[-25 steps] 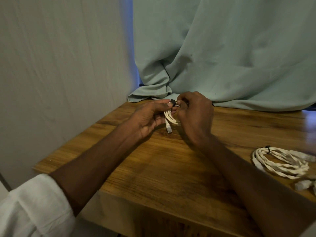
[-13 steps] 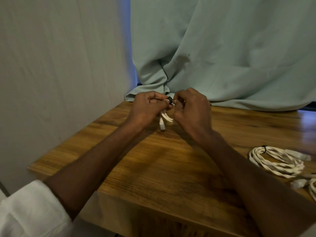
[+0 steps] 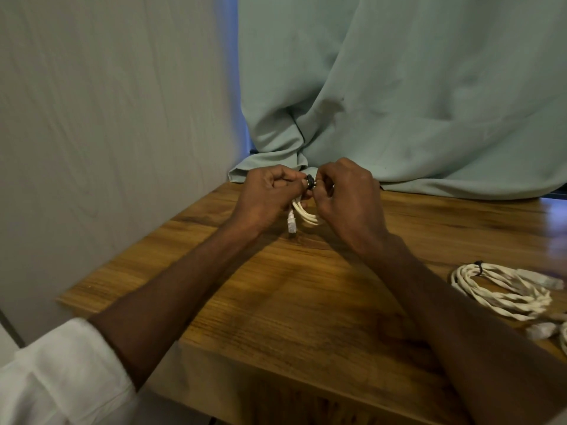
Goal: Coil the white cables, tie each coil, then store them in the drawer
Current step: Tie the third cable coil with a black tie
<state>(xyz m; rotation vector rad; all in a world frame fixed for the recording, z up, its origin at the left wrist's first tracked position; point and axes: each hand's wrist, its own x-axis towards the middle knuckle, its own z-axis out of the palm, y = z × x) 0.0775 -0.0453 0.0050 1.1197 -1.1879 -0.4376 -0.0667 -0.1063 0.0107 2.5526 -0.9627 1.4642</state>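
Both my hands up off the table, knuckles toward me, meeting at 12 o'clock of the working area. Left hand [image 3: 270, 194] curled, fingertips pinching at a small black tie [image 3: 310, 181]. Right hand [image 3: 346, 194] also curled, thumb and forefinger pinching the same tie from the other side. The tie sits at the top of a small white cable coil [image 3: 303, 211] that hangs between my palms. Loops visible below the hands; I cannot count them. One plug end [image 3: 291, 223] dangles straight down at 6 o'clock of the coil, close to the wood; I cannot tell if it touches.

Count: one coil in hand. One finished coil [image 3: 503, 291] flat on the table at 3 o'clock, well apart, with a black band [image 3: 478, 266] round it at its far-left side. A third cable [image 3: 564, 337] only partly in frame at 4 o'clock, cut by the picture edge; a pale connector [image 3: 541, 330] lies beside it.

Table [image 3: 276, 286]: wood grain, brown, smooth with some sheen, square corners. Left edge runs from 7 to 11 o'clock, close along a pale wall [image 3: 107, 133]. Near edge crosses under my forearms. Bare wood between my arms and out to the left.

Back at 12 to 2 o'clock: grey-green cloth [image 3: 399, 102], soft folds, its hem lying on the tabletop just behind my hands. White rolled sleeve [image 3: 61, 372] on my left arm.
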